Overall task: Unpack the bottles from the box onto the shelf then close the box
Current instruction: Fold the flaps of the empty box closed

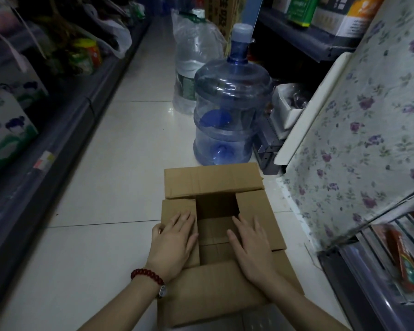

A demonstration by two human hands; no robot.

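Both hands flat, palms down — left hand (175, 242), right hand (251, 247).

I can make out very little print from here. The tall brown carton (221, 13) standing behind the water jugs carries large dark characters, cut off and too blurred to read. The labels on the shelf packets (299, 10) are too small to read.

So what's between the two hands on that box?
In the head view, only the dark opening of the cardboard box lies between the left hand and right hand; no bottles visible.
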